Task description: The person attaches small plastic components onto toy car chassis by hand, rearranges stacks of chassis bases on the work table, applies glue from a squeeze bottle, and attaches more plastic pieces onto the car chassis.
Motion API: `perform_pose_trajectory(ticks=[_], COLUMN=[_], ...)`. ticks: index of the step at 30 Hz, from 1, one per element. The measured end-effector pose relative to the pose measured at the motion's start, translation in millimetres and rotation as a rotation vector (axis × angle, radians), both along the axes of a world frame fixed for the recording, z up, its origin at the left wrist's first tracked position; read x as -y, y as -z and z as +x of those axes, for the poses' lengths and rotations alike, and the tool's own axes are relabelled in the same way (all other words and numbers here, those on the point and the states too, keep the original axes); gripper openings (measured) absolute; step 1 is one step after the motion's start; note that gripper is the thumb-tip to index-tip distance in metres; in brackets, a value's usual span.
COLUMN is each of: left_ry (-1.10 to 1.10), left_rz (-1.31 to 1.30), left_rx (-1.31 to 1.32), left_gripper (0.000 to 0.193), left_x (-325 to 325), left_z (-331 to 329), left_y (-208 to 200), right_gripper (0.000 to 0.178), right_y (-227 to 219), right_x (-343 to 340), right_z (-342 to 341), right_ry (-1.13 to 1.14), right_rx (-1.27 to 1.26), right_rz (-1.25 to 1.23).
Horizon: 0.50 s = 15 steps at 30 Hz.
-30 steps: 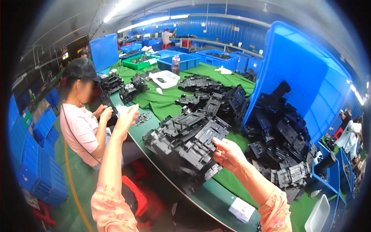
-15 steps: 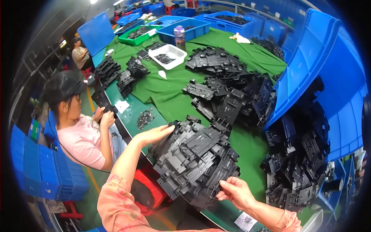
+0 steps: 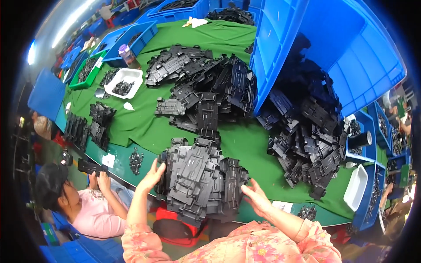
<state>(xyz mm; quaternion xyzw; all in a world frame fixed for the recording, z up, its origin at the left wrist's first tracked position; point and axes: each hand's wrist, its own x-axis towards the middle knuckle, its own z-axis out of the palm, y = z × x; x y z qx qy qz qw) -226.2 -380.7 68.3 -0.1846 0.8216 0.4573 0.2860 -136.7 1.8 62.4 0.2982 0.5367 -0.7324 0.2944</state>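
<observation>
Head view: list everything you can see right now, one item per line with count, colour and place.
pile of plastic parts: one, black, table's near edge, between both hands
tipped crate: one, blue, right, spilling black parts
middle heap: one, black, table centre
table cloth: one, green
white tray: one, upper left, holding dark bits
co-worker: one, pink top, lower left
left hand: open, against pile's left side
right hand: open, at pile's right side

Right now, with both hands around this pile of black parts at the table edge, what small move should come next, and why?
Probably push the pile a little inward onto the green table. The left hand and right hand flank it with open palms, and its near side overhangs the table edge, so parts could slide off.
</observation>
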Motion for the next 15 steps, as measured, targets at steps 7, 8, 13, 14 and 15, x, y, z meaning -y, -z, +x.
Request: perform_pose_trajectory(ticks=[7,8,13,14,15], left_ry=[-0.223,-0.202,-0.1,-0.075,-0.062], left_rz=[0.102,0.103,0.158,0.158,0.14], left_rx=[0.07,0.069,0.014,0.013,0.027], left_gripper=[0.086,0.086,0.094,0.101,0.103], left_x=[25,29,21,13,8], left_z=[0,3,-5,-7,-7], left_y=[26,30,14,7,-3], right_gripper=[0.111,0.112,0.119,0.119,0.119], right_y=[9,10,6,7,7], right_x=[13,17,30,30,31], right_z=[15,15,-2,-3,-5], right_ry=[0.231,0.208,0.126,0.129,0.148], right_rx=[0.071,0.068,-0.013,-0.01,-0.02], right_rz=[-0.176,-0.193,-0.13,-0.125,-0.109])
